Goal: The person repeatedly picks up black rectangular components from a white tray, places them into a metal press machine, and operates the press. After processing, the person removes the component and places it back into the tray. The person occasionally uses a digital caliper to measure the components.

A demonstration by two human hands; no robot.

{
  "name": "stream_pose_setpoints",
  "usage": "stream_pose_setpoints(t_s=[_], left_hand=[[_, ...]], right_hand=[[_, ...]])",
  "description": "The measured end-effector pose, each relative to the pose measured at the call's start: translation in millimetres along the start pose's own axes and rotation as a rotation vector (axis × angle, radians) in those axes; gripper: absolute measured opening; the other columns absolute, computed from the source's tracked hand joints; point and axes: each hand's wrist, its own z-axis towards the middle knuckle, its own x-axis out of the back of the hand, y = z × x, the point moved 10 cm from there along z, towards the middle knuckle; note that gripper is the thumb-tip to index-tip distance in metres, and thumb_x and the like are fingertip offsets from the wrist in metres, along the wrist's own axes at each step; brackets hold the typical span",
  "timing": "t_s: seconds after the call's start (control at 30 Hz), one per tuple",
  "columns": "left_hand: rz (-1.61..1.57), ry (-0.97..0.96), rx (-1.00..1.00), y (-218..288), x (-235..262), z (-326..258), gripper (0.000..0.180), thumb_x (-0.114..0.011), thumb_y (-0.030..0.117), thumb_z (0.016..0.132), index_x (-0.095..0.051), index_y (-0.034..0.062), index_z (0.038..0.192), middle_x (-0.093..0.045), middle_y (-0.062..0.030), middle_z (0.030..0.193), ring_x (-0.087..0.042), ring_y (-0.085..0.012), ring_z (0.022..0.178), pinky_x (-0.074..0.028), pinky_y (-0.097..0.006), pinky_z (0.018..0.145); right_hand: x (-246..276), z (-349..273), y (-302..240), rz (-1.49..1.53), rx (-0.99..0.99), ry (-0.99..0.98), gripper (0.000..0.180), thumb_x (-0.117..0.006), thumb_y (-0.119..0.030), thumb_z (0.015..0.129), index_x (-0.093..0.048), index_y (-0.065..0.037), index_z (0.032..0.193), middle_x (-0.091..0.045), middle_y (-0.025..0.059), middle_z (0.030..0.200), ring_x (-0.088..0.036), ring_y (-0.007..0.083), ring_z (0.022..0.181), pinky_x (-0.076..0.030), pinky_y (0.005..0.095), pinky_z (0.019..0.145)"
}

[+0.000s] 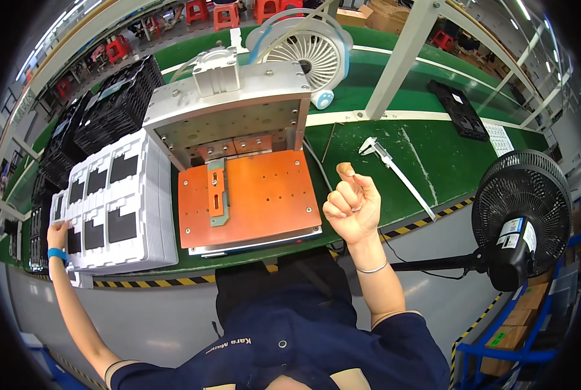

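My left hand (58, 235), with a blue band at the wrist, reaches to the left end of a stack of white plastic trays (150, 244). Its fingers are drawn together at the edge of a compartment; what they pinch, if anything, is too small to make out. Black flat sheets (122, 225) lie in the top tray's compartments. My right hand (352, 205) is raised to the right of a press and curled closed, a tan cover on one fingertip, with nothing visible in it. The press has an orange base plate (264, 195) carrying a slotted orange-and-grey block (217, 194).
The metal press frame (232, 104) rises behind the plate. A caliper (397, 172) lies on the green bench (342, 136). Black tray stacks (118, 104) stand far left, a white fan (306, 58) behind the press and a black fan (521, 214) at right. A black tray (458, 110) lies back right.
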Motion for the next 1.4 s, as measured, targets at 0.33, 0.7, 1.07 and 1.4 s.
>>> stream_pose_setpoints(t_s=[0.33, 0.7, 1.07, 1.4], left_hand=[[-0.23, -0.263, 0.545, 6, -42, -8, 0.035, -0.073, 0.045, 0.083, -0.071, 0.0109, 0.091, -0.036, 0.0055, 0.061, -0.032, -0.0101, 0.049, -0.028, -0.035, 0.046], [-0.891, -0.362, 0.447, 14, 5, 19, 0.056, -0.07, 0.041, 0.092, -0.064, -0.0029, 0.126, -0.07, -0.0101, 0.116, -0.069, -0.0196, 0.1, -0.055, -0.031, 0.087], [-0.892, -0.395, 0.219, 50, 11, 15, 0.047, -0.066, 0.034, 0.097, -0.062, 0.0001, 0.129, -0.068, -0.0072, 0.122, -0.065, -0.0147, 0.106, -0.051, -0.029, 0.093], [-0.918, -0.257, 0.212, 1, 42, 4, 0.049, -0.066, 0.032, 0.097, -0.059, 0.0009, 0.134, -0.062, -0.0066, 0.131, -0.057, -0.0153, 0.119, -0.042, -0.03, 0.102]], right_hand=[[7, 0, -2, 0.052, 0.029, 0.071, 0.015, -0.042, -0.016, 0.097, -0.052, -0.01, 0.107, -0.026, -0.0045, 0.048, -0.022, 0.0088, 0.042, -0.027, 0.0247, 0.047], [17, 5, 6, 0.099, 0.029, 0.09, 0.025, -0.046, -0.005, 0.094, -0.057, -0.01, 0.116, -0.028, -0.0053, 0.051, -0.027, 0.0081, 0.046, -0.031, 0.0235, 0.049], [8, 3, 10, 0.017, 0.066, 0.088, 0.041, -0.058, 0.007, 0.08, -0.053, -0.012, 0.117, -0.032, -0.0028, 0.07, -0.035, 0.01, 0.065, -0.037, 0.0232, 0.059], [3, -2, 11, 0.113, 0.03, 0.073, 0.045, -0.056, 0.006, 0.077, -0.051, -0.011, 0.118, -0.031, -0.0024, 0.071, -0.035, 0.0109, 0.065, -0.038, 0.0247, 0.06]])
